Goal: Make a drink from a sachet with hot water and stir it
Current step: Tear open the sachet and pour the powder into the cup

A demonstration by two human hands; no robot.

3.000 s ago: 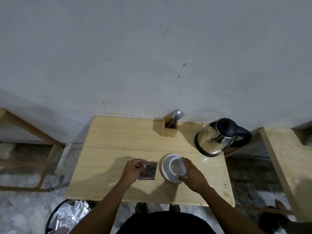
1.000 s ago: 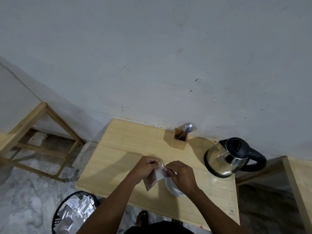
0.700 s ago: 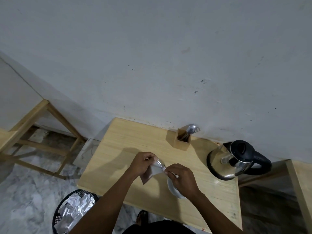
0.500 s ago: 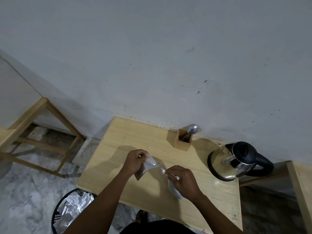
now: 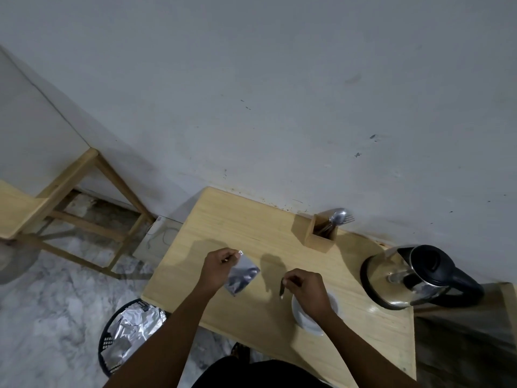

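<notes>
My left hand (image 5: 216,268) pinches the top corner of a silvery sachet (image 5: 242,277), held above the wooden table (image 5: 251,233). My right hand (image 5: 306,287) holds a thin torn-off strip (image 5: 282,288) of the sachet, hanging down from its fingers. Under the right hand sits a white cup on a white saucer (image 5: 309,320), mostly hidden by the hand. A steel kettle (image 5: 397,278) with a black lid and handle stands at the table's right end. A wooden holder (image 5: 321,236) with a spoon (image 5: 337,217) and a fork stands by the wall.
A black bin (image 5: 127,334) lined with silvery foil stands on the marble floor below the table's left corner. A wooden frame (image 5: 84,197) stands to the left. A grey wall rises behind the table. Another wooden surface (image 5: 507,292) adjoins at the right.
The two hands have pulled apart: a strip has torn off the sachet's top and stays in the right hand, while the left hand keeps the sachet. The view has tilted left.
</notes>
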